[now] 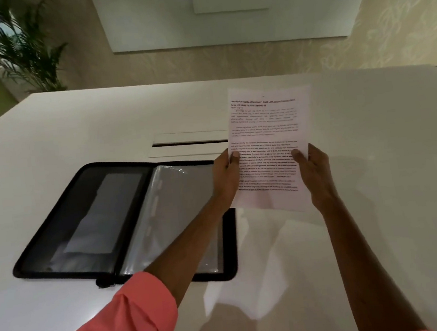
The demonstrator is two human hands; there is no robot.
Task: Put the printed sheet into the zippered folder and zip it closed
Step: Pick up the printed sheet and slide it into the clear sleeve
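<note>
The printed sheet (266,133), white with dense black text, is held up above the table, to the right of the folder. My left hand (226,176) grips its left edge and my right hand (314,172) grips its right edge, thumbs on the front. The black zippered folder (63,208) lies open flat on the white table, with a dark left panel and clear plastic sleeves (172,197) on its right half. My left forearm crosses over the folder's right half and hides part of it.
The white table (380,229) has a cable slot (190,142) just behind the folder. A potted palm (19,48) stands at the far left beyond the table. A pale panel on the patterned wall faces me.
</note>
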